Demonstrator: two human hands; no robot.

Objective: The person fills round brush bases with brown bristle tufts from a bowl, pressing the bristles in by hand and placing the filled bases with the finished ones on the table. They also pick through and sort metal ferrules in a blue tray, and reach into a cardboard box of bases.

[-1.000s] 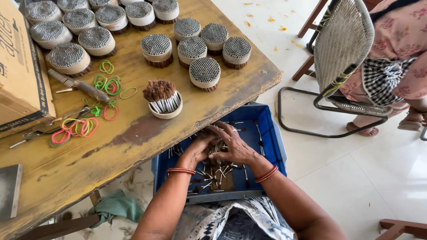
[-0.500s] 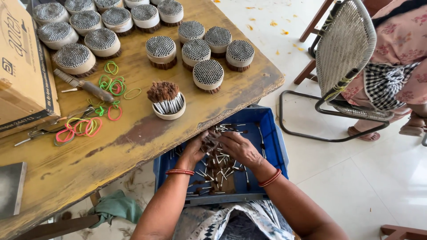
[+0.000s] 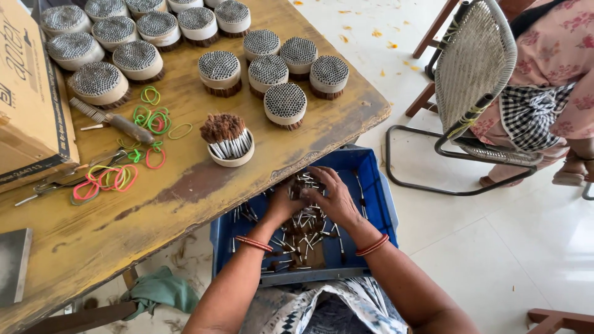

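Observation:
Both my hands are down in a blue plastic crate point(image 3: 374, 179) on my lap, just below the table's edge. My left hand point(image 3: 281, 204) and my right hand point(image 3: 334, 198) are cupped together around a small bunch of short brushes point(image 3: 303, 185) with white handles and dark bristles. Many more such brushes point(image 3: 297, 244) lie loose on the crate's floor. On the table above, a shallow white ring point(image 3: 230, 147) holds a half-filled bundle of brushes, brown bristles up.
Several finished round brush bundles point(image 3: 284, 102) stand on the worn yellow table point(image 3: 124, 216). Coloured rubber bands point(image 3: 148, 117), a metal tool point(image 3: 117, 124), pliers point(image 3: 62, 179) and a cardboard box point(image 3: 28, 99) lie left. Another person sits on a wire chair point(image 3: 476, 80) at right.
My hands have moved from the crate's middle toward its far end and gathered brushes into a bunch between them. The camera view has shifted slightly.

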